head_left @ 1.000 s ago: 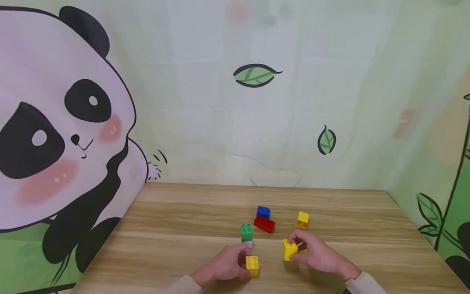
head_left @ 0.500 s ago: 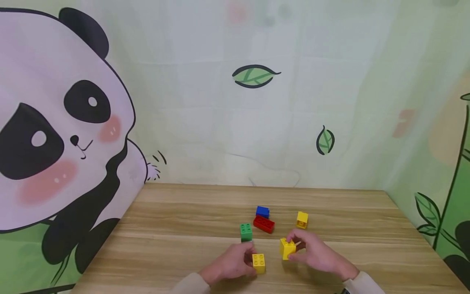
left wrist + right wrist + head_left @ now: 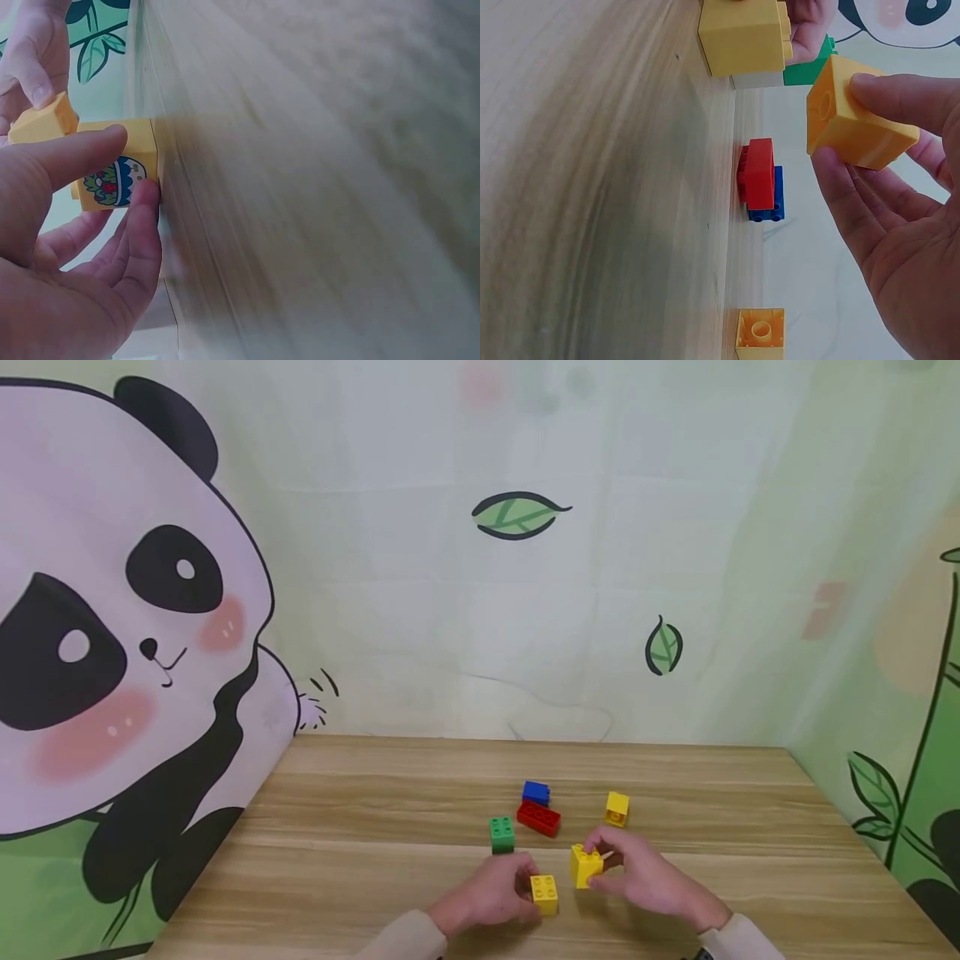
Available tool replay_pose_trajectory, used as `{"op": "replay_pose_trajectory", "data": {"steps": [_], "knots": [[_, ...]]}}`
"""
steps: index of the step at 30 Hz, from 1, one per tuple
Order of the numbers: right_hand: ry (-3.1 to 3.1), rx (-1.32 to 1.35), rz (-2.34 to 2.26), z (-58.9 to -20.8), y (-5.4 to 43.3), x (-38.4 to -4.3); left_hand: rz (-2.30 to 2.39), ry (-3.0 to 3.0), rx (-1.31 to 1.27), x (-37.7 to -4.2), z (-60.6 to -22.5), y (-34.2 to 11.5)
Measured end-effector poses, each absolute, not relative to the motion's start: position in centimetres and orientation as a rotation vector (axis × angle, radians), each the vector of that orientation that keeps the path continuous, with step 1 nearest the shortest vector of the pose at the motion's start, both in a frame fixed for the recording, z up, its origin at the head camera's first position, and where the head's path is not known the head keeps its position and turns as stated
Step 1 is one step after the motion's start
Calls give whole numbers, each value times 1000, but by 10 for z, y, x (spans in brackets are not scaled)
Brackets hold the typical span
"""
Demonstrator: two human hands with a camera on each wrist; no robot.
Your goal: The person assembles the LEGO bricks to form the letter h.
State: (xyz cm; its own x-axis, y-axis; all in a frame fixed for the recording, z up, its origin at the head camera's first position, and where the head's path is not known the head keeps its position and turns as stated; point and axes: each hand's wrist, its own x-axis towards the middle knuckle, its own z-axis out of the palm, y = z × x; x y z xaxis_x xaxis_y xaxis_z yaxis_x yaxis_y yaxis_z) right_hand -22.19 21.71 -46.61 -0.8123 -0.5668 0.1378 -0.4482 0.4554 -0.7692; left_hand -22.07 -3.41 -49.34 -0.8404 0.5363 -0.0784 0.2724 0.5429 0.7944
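Observation:
My left hand point(image 3: 491, 892) holds a yellow toy brick point(image 3: 543, 896) between thumb and fingers, studs up, its base right at the tabletop. A printed bowl picture shows on that brick's side point(image 3: 112, 184) in the left wrist view. My right hand point(image 3: 648, 878) pinches a second yellow brick point(image 3: 585, 868), tilted and raised over the table, with its hollow underside partly showing in the right wrist view. The two yellow bricks are close together, a small gap between them in the head view. Behind my left hand stands a green brick point(image 3: 502, 833) on a white brick point(image 3: 757, 79).
Farther back on the wooden table point(image 3: 360, 793), a red brick point(image 3: 538, 818) lies against a blue brick point(image 3: 536, 792). To their right, a third yellow brick point(image 3: 617, 809) lies on its side, hollow end facing me. A panda-printed cloth point(image 3: 390, 610) hangs behind the table.
My left hand has slid to the right with its yellow brick, closing on the other one and covering the white brick. My right hand has shifted slightly left.

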Motion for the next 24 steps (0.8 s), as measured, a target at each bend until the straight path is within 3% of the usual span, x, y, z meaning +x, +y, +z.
{"op": "replay_pose_trajectory", "data": {"steps": [24], "knots": [[2584, -944, -1400, -469, 214, -221, 1209, 2487, 607, -228, -497, -8]]}}
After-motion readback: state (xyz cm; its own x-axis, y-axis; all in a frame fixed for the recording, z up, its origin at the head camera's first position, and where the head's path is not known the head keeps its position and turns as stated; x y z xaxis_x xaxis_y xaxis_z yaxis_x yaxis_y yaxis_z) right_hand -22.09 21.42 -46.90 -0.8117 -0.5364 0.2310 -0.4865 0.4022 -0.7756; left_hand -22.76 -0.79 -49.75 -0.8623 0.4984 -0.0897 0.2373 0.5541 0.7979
